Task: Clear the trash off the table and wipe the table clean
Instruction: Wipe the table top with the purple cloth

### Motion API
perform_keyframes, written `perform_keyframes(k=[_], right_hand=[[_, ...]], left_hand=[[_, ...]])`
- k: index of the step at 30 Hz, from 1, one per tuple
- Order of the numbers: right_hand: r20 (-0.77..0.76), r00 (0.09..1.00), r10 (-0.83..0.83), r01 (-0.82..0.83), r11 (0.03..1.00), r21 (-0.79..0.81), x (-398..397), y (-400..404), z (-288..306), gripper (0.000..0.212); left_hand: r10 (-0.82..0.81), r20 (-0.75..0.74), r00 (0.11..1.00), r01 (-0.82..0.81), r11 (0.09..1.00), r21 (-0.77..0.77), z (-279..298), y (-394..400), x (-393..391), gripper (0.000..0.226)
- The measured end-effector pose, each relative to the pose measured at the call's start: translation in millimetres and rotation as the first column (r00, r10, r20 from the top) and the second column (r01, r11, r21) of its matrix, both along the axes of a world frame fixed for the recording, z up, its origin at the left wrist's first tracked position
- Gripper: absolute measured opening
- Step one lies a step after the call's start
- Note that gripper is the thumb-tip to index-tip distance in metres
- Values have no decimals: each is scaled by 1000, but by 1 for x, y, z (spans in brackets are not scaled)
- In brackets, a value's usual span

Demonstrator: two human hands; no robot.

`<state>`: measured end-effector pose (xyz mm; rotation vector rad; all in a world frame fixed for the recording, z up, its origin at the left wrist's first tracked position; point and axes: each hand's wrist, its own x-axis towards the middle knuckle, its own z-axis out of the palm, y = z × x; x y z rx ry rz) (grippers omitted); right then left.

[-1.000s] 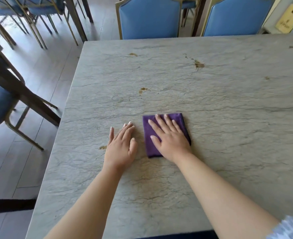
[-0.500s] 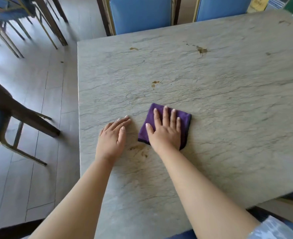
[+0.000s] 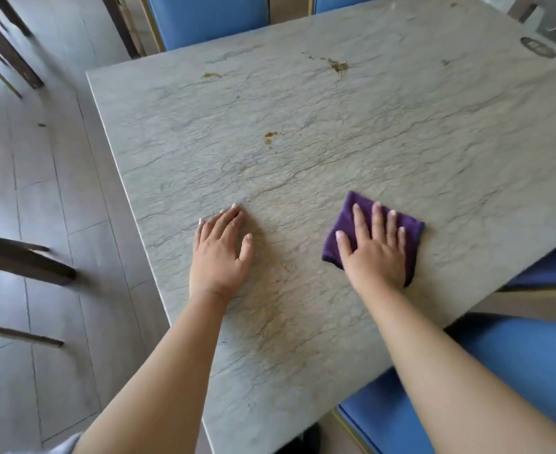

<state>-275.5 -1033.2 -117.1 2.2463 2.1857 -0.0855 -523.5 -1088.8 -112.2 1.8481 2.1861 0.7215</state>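
The purple cloth (image 3: 348, 221) is folded into a flat, roughly square pad and lies on the grey, veined stone counter (image 3: 335, 152), near its right front edge. The right hand (image 3: 373, 253) presses on it with straight, spread fingers and covers most of it. Several brown stains are on the counter: one pair of spots (image 3: 270, 137) near the middle, a bigger one (image 3: 339, 65) farther back, and a small streak (image 3: 212, 75) at the back left.
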Motion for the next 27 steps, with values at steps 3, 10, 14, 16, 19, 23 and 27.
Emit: perform_keyframes(k=[3, 10, 14, 16, 19, 23, 27], right_hand=[[-38, 985, -166, 166, 986, 2, -45, -48, -1, 76], [-68, 829, 556, -557, 831, 5, -73, -151, 11, 67], [-97, 822, 562, -562, 826, 25, -26, -137, 7, 66], [-60, 945, 322, -320, 946, 43, -17, -111, 3, 67], [-25, 999, 40, -40, 999, -5, -17, -85, 4, 72], [-64, 996, -64, 65, 998, 10, -50, -114, 5, 76], [-62, 931, 360, -359, 933, 21, -84, -168, 8, 74]], left_hand=[[-13, -29, 999, 13, 1000, -6, 0, 0, 1, 64], [-13, 70, 997, 13, 1000, 5, 5, -22, 3, 58], [-41, -46, 998, 38, 997, -66, 1, -59, 7, 63], [-92, -85, 992, 84, 992, -90, 0, -64, 4, 65], [-89, -60, 994, 84, 993, -84, 1, -61, 3, 64], [-78, -33, 996, 75, 994, -74, -1, -58, 3, 63], [-48, 63, 997, 52, 996, -78, 1, -56, -3, 62]])
